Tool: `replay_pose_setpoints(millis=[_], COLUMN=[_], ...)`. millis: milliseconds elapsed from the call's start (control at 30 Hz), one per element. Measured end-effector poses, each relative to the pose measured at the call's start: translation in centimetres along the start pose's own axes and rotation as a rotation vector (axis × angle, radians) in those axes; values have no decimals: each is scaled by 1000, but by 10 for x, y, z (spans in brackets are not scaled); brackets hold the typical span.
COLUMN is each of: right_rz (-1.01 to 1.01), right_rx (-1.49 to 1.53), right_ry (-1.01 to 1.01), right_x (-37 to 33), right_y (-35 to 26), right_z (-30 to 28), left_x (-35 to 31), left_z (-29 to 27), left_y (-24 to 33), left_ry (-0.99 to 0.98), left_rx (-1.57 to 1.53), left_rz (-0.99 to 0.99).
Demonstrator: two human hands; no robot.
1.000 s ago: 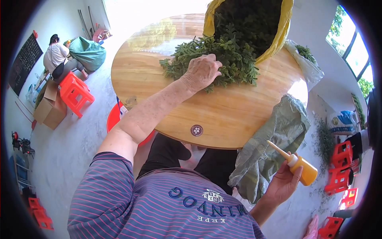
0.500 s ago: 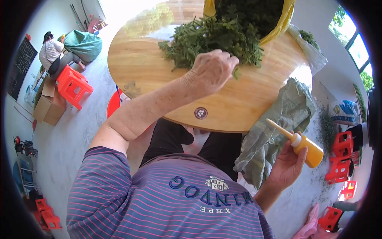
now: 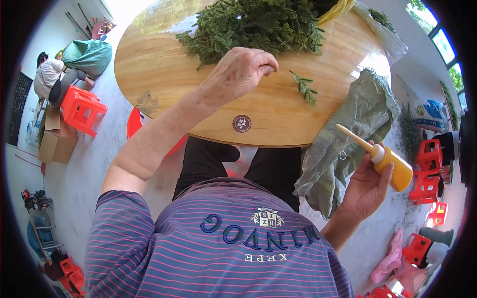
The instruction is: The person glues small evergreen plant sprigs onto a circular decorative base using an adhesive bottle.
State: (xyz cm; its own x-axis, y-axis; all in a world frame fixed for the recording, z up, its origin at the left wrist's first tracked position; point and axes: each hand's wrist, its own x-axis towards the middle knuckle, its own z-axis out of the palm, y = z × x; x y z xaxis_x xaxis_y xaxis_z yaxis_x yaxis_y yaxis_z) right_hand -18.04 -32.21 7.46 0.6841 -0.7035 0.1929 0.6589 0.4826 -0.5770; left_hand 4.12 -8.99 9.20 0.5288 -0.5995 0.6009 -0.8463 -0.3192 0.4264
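My left hand (image 3: 242, 70) hovers over the wooden table just in front of a heap of green needle-leaved sprigs (image 3: 258, 25). Its fingers are curled, and nothing shows in them. A single green sprig (image 3: 305, 89) lies on the tabletop to the right of the fingertips, apart from them. In my right hand (image 3: 366, 191) is a yellow squeeze bottle (image 3: 394, 169) with a long tapered nozzle pointing up and left. The bottle is tilted, with my fingers wrapped round its neck and body, beyond the table's right front edge.
A grey-green woven sack (image 3: 343, 144) drapes over the right edge of the round table (image 3: 169, 79). At the back right sits a yellow-rimmed bag (image 3: 338, 12). Red stools (image 3: 82, 109) stand on both sides. A person (image 3: 52, 74) sits far left beside a large green sack (image 3: 88, 57).
The sprig that was at my left fingertips now lies on the table. My left hand has drawn back leftward from it. The bottle stays in my right hand, and the view has shifted.
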Motion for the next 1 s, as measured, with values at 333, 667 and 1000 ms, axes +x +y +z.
replay_pose_setpoints(millis=[333,667,1000], right_rz=[-3,37,120], right_rx=[17,32,19], right_ry=[25,11,-73], right_x=[9,10,4], right_y=[-4,11,46], right_z=[-15,-14,1], left_x=[29,-6,-91], left_z=[71,31,-6], left_y=[-43,-26,-10], left_ry=[-75,-67,16], left_rx=[177,180,-76], left_rz=[141,62,-364])
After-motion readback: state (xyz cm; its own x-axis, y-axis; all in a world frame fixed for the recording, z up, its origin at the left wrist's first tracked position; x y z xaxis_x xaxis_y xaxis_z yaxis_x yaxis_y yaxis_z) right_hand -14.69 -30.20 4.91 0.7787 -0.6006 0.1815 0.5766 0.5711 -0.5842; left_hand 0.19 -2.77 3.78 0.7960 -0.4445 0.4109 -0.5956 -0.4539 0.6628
